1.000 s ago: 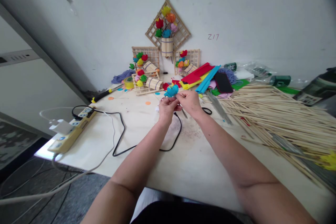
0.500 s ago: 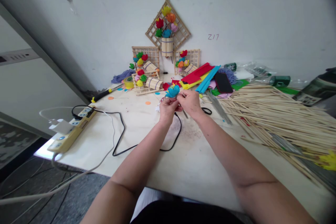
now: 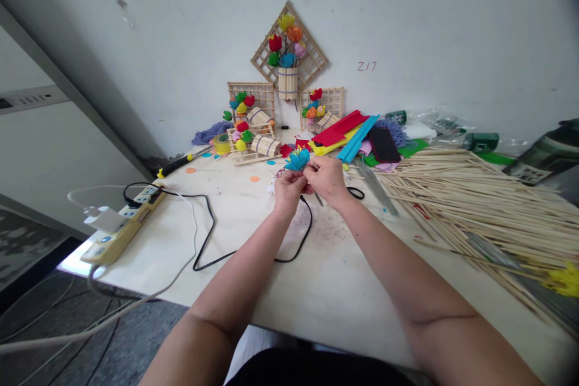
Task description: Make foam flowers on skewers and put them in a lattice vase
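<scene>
Flower, blue, in pinched fingers

Over the pale table, the left hand and right hand meet, holding a yellow-centred blue flower; from there I see a stick vase at twelve o'clock; a dark phone near two; loose sticks strewn at three; a power strip around nine.

I read a handwritten mark, "217" or "Z17", on the wall; the label on the dark bottle is too blurred.
</scene>
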Demonstrator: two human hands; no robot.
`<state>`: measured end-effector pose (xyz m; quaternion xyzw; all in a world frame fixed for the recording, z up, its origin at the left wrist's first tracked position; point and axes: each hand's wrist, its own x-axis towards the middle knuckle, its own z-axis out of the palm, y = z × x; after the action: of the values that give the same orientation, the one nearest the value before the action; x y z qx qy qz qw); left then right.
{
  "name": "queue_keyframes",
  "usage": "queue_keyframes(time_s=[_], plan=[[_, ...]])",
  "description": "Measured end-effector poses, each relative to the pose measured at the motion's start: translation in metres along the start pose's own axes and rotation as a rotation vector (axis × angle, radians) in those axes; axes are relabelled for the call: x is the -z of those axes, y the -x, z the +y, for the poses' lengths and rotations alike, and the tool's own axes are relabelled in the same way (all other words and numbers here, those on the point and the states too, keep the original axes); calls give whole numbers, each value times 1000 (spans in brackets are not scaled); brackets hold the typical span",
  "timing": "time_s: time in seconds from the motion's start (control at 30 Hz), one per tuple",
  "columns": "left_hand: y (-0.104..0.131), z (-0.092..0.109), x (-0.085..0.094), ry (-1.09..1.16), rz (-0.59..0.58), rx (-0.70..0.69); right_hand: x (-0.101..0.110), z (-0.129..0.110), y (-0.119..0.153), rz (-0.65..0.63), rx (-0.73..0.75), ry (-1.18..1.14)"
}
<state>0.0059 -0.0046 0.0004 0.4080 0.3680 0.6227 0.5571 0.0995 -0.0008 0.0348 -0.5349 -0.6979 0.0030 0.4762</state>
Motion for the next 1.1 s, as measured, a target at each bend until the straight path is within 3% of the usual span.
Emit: queue_keyframes(time_s=[0.87, 0.97, 1.1], plan=[[-3, -1, 2, -18, -5, -23, 1, 7, -3, -11, 191, -65], [-3, 0, 3, -17, -9, -35, 1, 9, -4, -28, 169, -128], [-5, 1, 6, 10, -37, -48, 1, 12, -4, -116, 31, -299]])
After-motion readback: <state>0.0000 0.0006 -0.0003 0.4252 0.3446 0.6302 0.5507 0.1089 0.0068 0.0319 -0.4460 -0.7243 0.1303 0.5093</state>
